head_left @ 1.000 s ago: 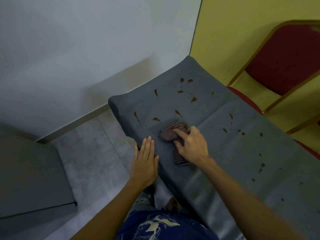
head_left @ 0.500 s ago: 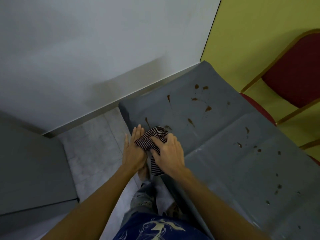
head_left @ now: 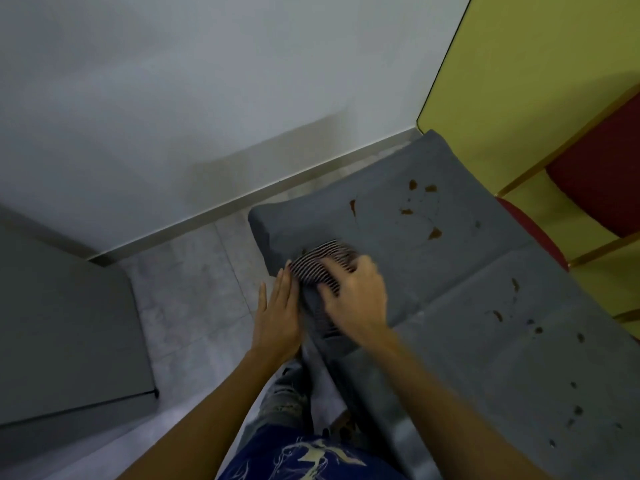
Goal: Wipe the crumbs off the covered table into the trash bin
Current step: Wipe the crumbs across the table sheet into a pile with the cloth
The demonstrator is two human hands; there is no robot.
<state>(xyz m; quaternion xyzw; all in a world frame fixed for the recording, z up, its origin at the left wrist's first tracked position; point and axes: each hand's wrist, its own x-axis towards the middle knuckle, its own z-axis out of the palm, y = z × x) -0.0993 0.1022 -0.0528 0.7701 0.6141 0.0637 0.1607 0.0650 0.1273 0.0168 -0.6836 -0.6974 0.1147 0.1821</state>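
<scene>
The right hand (head_left: 356,296) is pressing down, its grip curled over the soft, limp striped cloth (head_left: 318,263) at the covered tabletop's (head_left: 485,306) left edge. The left hand (head_left: 280,306) is lying flat beside it, holding nothing. Light crumbs (head_left: 434,233) are lying farther right and would probably scatter easily.

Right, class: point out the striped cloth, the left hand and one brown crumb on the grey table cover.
striped cloth (head_left: 315,263): head view, on its exposed bunched stripes.
left hand (head_left: 277,313): head view, on the middle of its back.
brown crumb (head_left: 434,233): head view, on its centre.
</scene>
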